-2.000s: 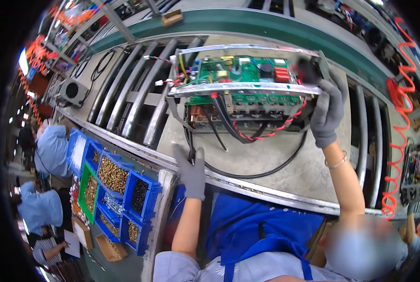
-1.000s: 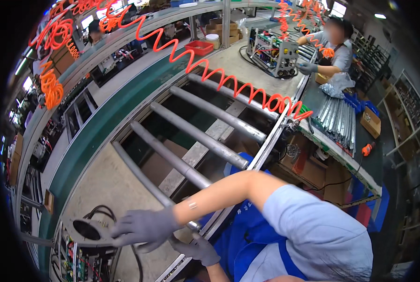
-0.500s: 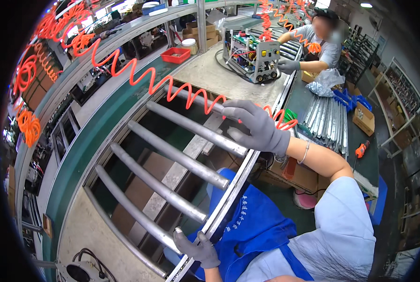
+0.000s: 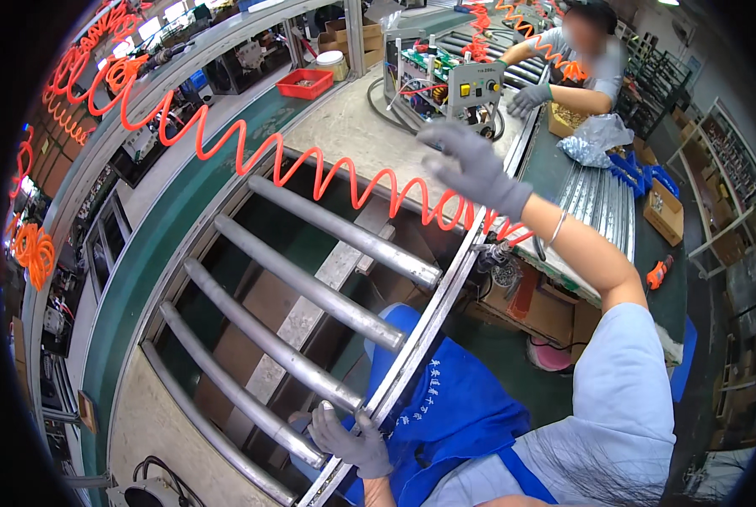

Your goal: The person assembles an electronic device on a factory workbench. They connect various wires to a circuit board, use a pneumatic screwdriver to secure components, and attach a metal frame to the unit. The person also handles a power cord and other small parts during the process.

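Orange coiled hose hangs in a long curly line across the roller track, from the upper left down to the metal side rail. The right hand, in a grey glove, is lifted just above the low end of the hose, near it but not touching it. Its fingers are spread wide and hold nothing. The left hand, also in a grey glove, is down at the bottom of the view. Its fingers curl over the same side rail, next to the ends of the grey rollers. Past the right hand, a machine with a green board sits on the flat grey table. Another person's gloved hand rests beside that machine. A red tray sits farther left.
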The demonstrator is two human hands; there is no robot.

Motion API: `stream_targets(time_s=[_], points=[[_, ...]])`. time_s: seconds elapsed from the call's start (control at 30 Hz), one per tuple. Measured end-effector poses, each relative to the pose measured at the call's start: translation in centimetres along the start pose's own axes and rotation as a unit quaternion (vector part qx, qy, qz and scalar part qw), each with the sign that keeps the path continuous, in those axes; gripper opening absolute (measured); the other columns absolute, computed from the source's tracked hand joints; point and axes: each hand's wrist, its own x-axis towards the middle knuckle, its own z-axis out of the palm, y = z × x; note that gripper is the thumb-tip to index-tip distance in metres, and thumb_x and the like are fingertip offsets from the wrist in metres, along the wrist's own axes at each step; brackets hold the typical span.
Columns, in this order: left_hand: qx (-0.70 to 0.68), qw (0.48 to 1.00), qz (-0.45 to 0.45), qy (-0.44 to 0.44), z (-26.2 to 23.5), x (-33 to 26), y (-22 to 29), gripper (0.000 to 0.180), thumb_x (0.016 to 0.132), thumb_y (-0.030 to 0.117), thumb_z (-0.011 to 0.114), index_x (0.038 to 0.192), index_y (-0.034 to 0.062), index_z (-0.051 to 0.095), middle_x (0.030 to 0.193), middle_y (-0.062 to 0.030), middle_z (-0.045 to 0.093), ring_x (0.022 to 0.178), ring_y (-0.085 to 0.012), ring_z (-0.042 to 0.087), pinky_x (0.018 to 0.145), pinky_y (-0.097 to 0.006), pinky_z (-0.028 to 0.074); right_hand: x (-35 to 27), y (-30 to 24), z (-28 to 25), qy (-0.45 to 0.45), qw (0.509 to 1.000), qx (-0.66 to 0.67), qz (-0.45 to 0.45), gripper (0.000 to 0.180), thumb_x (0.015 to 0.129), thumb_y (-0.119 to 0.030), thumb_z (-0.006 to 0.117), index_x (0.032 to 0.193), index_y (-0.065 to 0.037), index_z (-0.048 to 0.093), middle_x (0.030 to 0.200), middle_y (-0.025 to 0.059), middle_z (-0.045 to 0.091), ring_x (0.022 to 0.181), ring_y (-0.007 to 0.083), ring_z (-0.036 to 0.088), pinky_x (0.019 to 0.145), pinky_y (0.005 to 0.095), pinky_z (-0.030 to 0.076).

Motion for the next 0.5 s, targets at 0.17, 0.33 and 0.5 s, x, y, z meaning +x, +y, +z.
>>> stream_targets(time_s=[0.17, 0.33, 0.5], points=[[0.035, 0.999, 0.006, 0.004, -0.1, 0.7, 0.8, 0.049, 0.096, 0.040, 0.054, 0.120, -0.0028, 0.054, 0.122, -0.0183, 0.057, 0.122, -0.0357, 0.050, 0.108, -0.057, 0.031, 3.5, 11.8, -1.8, 0.011, 0.974, -0.138, 0.178, 0.048, 0.089, -0.040, 0.057, 0.122, -0.007, 0.060, 0.122, 0.0180, 0.060, 0.113, 0.0356, 0.057, 0.097, 0.0419, 0.046], [0.030, 0.999, 0.007, -0.015, 0.3, 0.6, 0.4, 0.048, 0.092, 0.037, 0.059, 0.121, -0.0010, 0.055, 0.123, -0.0171, 0.057, 0.124, -0.0365, 0.049, 0.110, -0.054, 0.030, 5.3, 19.2, -0.8, 0.016, 0.940, -0.289, 0.179, 0.061, 0.087, -0.056, 0.053, 0.132, -0.014, 0.057, 0.134, 0.0161, 0.055, 0.128, 0.0347, 0.047, 0.104, 0.0516, 0.035], [0.032, 0.999, -0.006, -0.019, -0.1, 0.5, 0.5, 0.040, 0.090, 0.031, 0.059, 0.115, 0.0000, 0.057, 0.121, -0.0161, 0.059, 0.120, -0.0342, 0.051, 0.110, -0.056, 0.029, 7.3, 17.7, -0.5, -0.124, 0.923, -0.293, 0.216, 0.066, 0.087, -0.065, 0.048, 0.133, -0.019, 0.057, 0.134, 0.0113, 0.057, 0.129, 0.0332, 0.047, 0.101, 0.0564, 0.033]])
